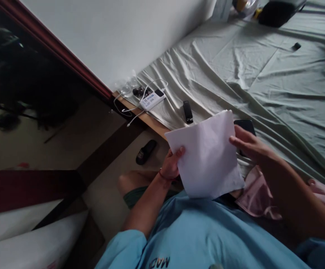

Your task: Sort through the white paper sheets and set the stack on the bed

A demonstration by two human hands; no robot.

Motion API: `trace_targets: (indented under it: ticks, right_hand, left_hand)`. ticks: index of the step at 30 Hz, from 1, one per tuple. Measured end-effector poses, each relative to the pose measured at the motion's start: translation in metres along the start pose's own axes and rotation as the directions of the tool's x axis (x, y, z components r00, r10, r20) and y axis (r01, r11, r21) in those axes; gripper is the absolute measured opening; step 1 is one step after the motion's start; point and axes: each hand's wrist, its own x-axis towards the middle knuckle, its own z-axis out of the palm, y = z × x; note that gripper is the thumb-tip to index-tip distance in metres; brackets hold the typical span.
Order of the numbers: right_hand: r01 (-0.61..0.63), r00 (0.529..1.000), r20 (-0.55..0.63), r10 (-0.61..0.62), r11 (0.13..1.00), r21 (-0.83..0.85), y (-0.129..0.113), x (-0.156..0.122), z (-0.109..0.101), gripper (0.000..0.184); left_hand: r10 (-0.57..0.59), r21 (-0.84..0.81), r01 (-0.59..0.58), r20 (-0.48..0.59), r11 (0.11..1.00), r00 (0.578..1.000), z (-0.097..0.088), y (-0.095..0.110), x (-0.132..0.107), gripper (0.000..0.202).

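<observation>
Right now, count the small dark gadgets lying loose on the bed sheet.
3: a slim one near the bed edge, a flat one partly behind the right hand, a tiny one far off. The paper may hide others.

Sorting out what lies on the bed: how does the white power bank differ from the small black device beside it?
The white power bank is light, wider, labelled, and has white cables attached. The small black device is dark, slimmer and has no cable. The power bank lies at the bed's edge; the black device lies further in, nearer the white sheet of paper. Both lie flat on the green bedsheet.

Dim, soft daylight; edges blurred and stretched.
</observation>
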Motion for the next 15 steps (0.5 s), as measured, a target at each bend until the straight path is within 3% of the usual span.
trace_targets:
  ticks: [3,7,13,15]
  right_hand:
    - [-0.207,0.973,0.145,0.177,0.952,0.225,0.023,-0.015,0.006,0.055]
    - [-0.417,0.905,0.048,0.424,0.858,0.300,0.032,-0.023,0.022,0.047]
    - [-0.431,0.862,-0.070,0.502,0.798,0.421,0.034,-0.028,0.035,0.042]
    - [-0.439,0.867,-0.039,0.496,0.800,0.410,0.035,-0.029,0.035,0.043]
  left_hand:
    - [-0.011,-0.005,0.011,-0.012,1.000,1.000,-0.002,-0.002,0.006,0.054]
    - [-0.014,0.051,0.014,-0.012,0.999,1.000,-0.003,-0.006,0.011,0.046]
    - [-0.073,0.124,0.066,0.053,0.990,0.996,-0.011,-0.014,0.002,0.043]
    - [-0.120,0.159,0.109,0.063,0.981,0.991,-0.014,-0.018,-0.003,0.042]
